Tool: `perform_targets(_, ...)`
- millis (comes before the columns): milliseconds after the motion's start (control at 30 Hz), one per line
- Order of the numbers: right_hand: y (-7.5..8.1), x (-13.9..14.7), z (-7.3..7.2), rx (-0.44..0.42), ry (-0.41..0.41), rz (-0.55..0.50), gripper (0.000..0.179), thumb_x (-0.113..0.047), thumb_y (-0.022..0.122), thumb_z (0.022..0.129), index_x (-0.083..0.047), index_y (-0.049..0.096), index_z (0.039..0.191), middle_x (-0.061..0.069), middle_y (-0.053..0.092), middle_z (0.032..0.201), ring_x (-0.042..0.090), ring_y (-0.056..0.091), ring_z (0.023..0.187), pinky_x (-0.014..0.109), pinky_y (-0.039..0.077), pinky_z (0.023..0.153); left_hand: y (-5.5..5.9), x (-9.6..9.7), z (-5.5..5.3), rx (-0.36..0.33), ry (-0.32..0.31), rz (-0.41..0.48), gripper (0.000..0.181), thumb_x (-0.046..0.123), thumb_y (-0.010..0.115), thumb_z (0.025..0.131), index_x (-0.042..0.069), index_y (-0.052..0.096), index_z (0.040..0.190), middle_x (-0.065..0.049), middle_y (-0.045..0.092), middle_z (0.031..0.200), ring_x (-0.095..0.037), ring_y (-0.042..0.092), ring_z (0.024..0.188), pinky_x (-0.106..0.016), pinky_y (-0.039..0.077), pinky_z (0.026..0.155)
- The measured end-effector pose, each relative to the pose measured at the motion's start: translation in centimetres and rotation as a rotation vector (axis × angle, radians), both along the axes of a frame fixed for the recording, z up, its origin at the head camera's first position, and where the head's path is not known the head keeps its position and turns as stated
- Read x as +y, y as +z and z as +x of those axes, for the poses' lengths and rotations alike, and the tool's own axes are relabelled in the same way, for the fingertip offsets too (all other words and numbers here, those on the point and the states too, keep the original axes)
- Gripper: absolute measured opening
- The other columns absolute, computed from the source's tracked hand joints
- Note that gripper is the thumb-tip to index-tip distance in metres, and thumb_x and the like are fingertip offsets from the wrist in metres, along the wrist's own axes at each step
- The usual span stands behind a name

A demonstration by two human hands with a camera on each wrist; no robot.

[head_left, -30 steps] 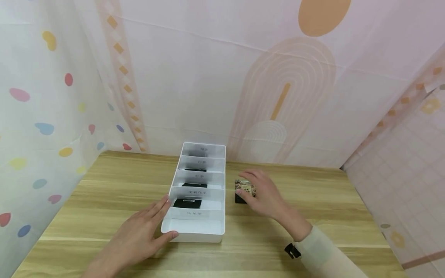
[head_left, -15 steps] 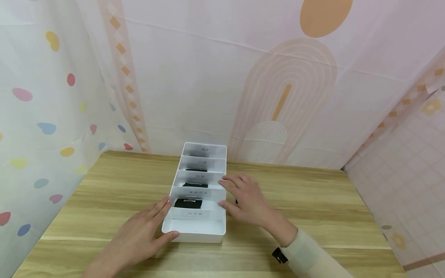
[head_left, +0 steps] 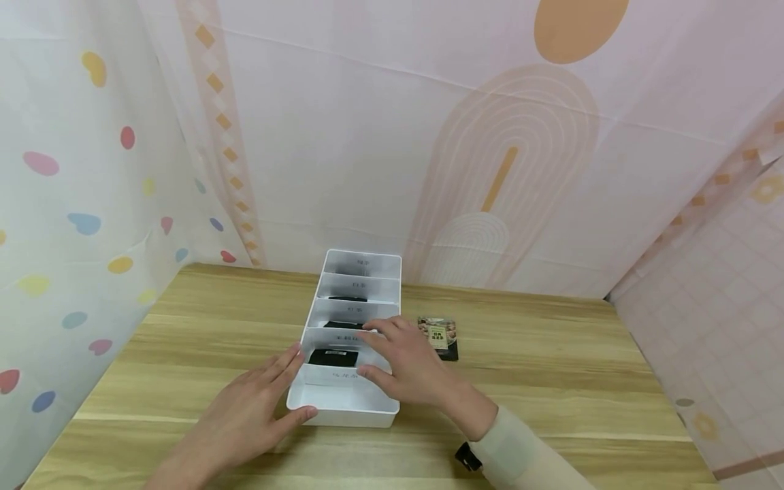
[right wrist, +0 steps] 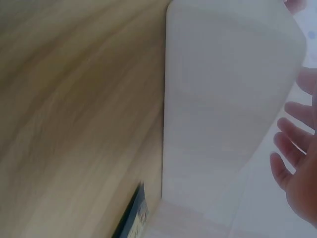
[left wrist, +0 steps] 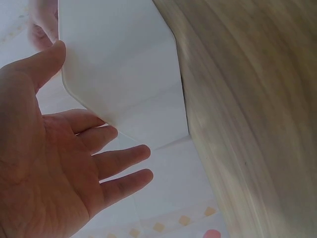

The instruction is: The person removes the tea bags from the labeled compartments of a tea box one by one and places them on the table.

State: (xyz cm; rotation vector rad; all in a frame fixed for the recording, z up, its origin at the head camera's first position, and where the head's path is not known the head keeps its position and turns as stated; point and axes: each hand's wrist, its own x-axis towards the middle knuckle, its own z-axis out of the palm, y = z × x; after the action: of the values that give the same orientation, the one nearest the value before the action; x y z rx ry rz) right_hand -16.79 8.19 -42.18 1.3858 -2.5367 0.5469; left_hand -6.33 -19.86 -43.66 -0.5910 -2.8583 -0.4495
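Note:
A long white divided organizer box (head_left: 343, 416) with labelled compartments stands on the table. My left hand (head_left: 248, 412) rests against its near left corner, fingers along the left side and thumb at the front rim; the left wrist view shows those fingers fairly straight. Over the box's right side hovers my right hand (head_left: 407, 364), thumb and fingers spread apart with nothing between them. Just left of its fingertips, a black packet (head_left: 333, 357) lies in the second compartment from the front. Behind it, another black packet (head_left: 343, 324) is partly hidden by the divider.
On the table right of the box lies a dark packet with a printed picture and label (head_left: 437, 337). A third black packet (head_left: 348, 298) shows in a farther compartment. Patterned curtains (head_left: 343, 170) hang behind the wooden table (head_left: 539, 381) and at both sides.
My right hand has moved left from the printed packet to above the box, leaving that packet uncovered on the table. The left hand has stayed at the box's corner.

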Motion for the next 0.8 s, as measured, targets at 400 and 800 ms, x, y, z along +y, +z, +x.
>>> perform_targets(400, -0.5, -2.3, 0.5, -0.096, 0.018, 0.027, 0.040, -0.034, 0.070, 0.102, -0.008, 0.071, 0.133, 0.003, 0.066, 0.133, 0.019, 0.059, 0.122, 0.033, 0.049, 0.108, -0.2, 0.0, 0.0, 0.013, -0.004, -0.015, 0.081, 0.055, 0.072, 0.095, -0.003, 0.056, 0.148, -0.017, 0.048, 0.159, -0.039, 0.058, 0.134, -0.058, 0.051, 0.104)
perform_targets(800, -0.9, -3.8, 0.6, -0.116, -0.004, 0.093, 0.035, -0.032, 0.068, 0.104, -0.011, 0.072, 0.131, 0.000, 0.069, 0.127, 0.014, 0.063, 0.121, 0.031, 0.050, 0.108, 0.0, 0.1, 0.0, 0.004, 0.007, -0.019, 0.081, 0.056, 0.071, 0.095, -0.003, 0.056, 0.149, -0.017, 0.048, 0.159, -0.039, 0.058, 0.135, -0.057, 0.052, 0.104)
